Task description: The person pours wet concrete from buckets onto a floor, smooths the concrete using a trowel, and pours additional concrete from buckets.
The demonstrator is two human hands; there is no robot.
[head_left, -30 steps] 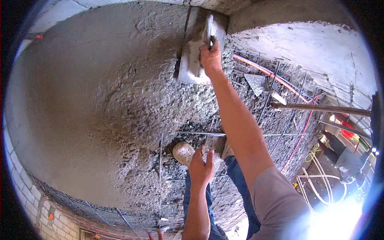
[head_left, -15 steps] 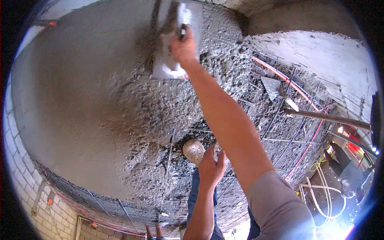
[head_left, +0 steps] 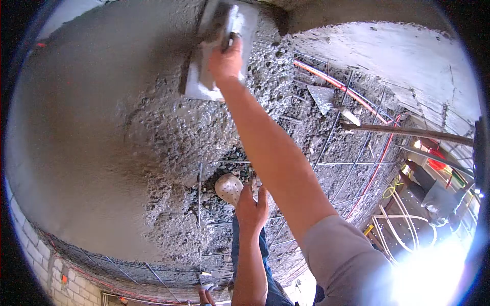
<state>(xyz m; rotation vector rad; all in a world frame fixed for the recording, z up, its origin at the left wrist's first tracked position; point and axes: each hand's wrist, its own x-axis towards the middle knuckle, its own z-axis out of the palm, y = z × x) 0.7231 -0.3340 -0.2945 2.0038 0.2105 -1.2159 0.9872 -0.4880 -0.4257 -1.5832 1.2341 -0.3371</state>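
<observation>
Gripping the handle (head_left: 230, 25) of a flat metal trowel (head_left: 196, 81) with the right hand (head_left: 224, 61), fingers curling tight around it. Reaching far out over the wet concrete (head_left: 173, 137) with that arm, and holding the trowel at the far side, around where smooth mud is meeting bumpy mud. Tilting or lying fully flat there: cannot tell.

Holding nothing clear in the left hand (head_left: 252, 209), with thumb and finger spreading apart, near and low, just beside a pale shoe (head_left: 229, 188) with holes. Wearing a gray sleeve (head_left: 339, 250) on the right arm and blue jeans (head_left: 278, 296) below.

Showing smooth gray mud on the left, and lumpy, stony mud in the middle and on the right, with thin metal bars (head_left: 357, 163) crossing it. Lying on the right, near a red and white pipe (head_left: 337, 84), with a small pointed trowel (head_left: 320, 97) as well. Poking in from the right with a long brown bar (head_left: 408, 131). Peeking in at the near edge with another person's fingers (head_left: 206, 296).
</observation>
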